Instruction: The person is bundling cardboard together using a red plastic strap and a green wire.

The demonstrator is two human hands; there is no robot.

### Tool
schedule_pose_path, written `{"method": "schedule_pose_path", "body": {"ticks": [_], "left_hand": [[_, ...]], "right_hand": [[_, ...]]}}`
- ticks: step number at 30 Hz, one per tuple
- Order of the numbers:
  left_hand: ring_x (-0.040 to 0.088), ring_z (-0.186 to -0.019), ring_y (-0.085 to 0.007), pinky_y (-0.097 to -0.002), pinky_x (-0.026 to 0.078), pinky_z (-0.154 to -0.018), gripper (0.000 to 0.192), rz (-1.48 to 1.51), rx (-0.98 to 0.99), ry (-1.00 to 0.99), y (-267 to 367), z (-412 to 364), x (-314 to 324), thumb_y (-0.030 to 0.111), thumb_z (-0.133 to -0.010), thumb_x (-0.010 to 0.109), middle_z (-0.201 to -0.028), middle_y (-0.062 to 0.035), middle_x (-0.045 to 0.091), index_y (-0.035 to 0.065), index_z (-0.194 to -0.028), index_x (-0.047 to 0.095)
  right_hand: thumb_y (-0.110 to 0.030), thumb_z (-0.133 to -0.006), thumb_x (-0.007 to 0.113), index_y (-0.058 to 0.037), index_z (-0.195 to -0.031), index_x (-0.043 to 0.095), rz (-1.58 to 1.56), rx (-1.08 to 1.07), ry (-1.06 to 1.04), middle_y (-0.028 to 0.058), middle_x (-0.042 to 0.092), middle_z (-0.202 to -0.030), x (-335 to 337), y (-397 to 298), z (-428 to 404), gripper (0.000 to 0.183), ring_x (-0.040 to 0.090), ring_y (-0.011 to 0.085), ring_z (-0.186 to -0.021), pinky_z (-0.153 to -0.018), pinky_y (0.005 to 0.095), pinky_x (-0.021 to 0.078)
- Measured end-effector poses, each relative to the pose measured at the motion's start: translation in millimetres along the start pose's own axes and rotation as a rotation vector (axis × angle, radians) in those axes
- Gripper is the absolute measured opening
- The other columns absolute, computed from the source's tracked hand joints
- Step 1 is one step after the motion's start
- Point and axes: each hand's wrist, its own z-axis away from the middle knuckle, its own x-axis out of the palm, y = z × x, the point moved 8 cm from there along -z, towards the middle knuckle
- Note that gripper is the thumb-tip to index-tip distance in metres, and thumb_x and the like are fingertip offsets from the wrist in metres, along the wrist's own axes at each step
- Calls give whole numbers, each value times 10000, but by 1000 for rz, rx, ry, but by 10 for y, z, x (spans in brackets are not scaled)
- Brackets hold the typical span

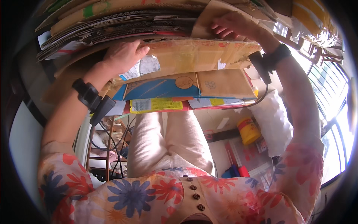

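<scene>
Flattened cardboard boxes are piled in front of me. My left hand [125, 56] grips the upper edge of a brown flattened carton [184, 57] with tape and a shipping label, its thumb over the edge. My right hand [232, 26] lies at the upper right against a plain brown cardboard flap [205, 25], fingers curled; whether it pinches the flap cannot be told. Nearer my legs, below the taped carton, is a brown and blue flattened box [165, 86]. Under that show sheets with yellow printed parts [156, 105].
More flattened cardboard [125, 25] is stacked at the far side. A yellow container with a red rim [248, 131] and a white wrapped bundle [272, 123] stand at the right. Black cables [112, 140] hang by a rack at the left. A barred window [330, 92] is at far right.
</scene>
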Motion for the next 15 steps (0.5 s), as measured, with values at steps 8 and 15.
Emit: {"method": "schedule_pose_path", "body": {"ticks": [8, 15], "left_hand": [[428, -1160, -317, -318, 308, -987, 759, 187, -53, -272, -150, -316, 148, 618, -856, 235, -1206, -207, 487, -20, -1180, 484], [546, -826, -197, -306, 428, -783, 705, 469, -50, -284, -234, -373, 205, 622, -840, 331, -929, -131, 616, -6, -967, 625]], "right_hand": [[-519, -812, 506, -86, -928, 633, 216, -321, 175, 81, 631, -850, 224, 95, 255, 465, 592, 197, -758, -708, 341, 464], [-489, -844, 451, -54, -778, 605, 499, -168, 304, 163, 592, -689, 569, 213, 431, 466, 575, 347, -708, -635, 426, 443]]}}
